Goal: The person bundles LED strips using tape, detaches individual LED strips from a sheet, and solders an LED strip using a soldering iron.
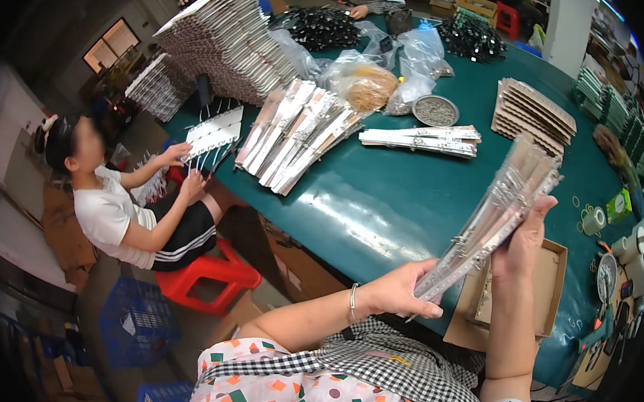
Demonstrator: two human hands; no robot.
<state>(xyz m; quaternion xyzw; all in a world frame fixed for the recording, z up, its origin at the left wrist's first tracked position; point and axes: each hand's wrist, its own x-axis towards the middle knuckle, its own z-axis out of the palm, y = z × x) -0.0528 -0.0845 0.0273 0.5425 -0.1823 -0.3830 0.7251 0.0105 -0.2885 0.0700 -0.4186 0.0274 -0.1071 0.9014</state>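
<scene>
Right of centre in the frame, tilted from lower left to upper right: one bundle of long flat strips [494, 217], whitish and pale brown, glossy, raised over the surface [369, 219] and held between both hands. Left hand [405, 289]: closed on the lower end, thumb laid along the strips; one silver-coloured bracelet [353, 302] at the wrist. Right hand [524, 241]: higher, gripping the right-hand edge, thumb pointing upward.

Lower right, partly behind the right forearm: one open cardboard box [557, 288], brown, shallow.

Centre: one broad pile of similar strips [289, 135], fanned side by side; just right of it, one smaller bundle [416, 139], lying flat. Above the latter: one round dish [436, 110] of small pieces, too small to identify.

Upper centre: clear plastic bags [422, 55]; two heaps of black items, left [323, 28] and right [474, 40].

Upper right: one stack of brown wavy-edged pieces [531, 111].

Right side: one pale tape roll [593, 220]; one bright green box [619, 206] near it.

Upper left: one tall stack of layered pieces [232, 42], light-coloured.

Left: one co-worker [111, 220] in a white top, seated on a red stool [208, 279], touching a white card [216, 129].

Lower left: one blue crate [138, 322].
</scene>
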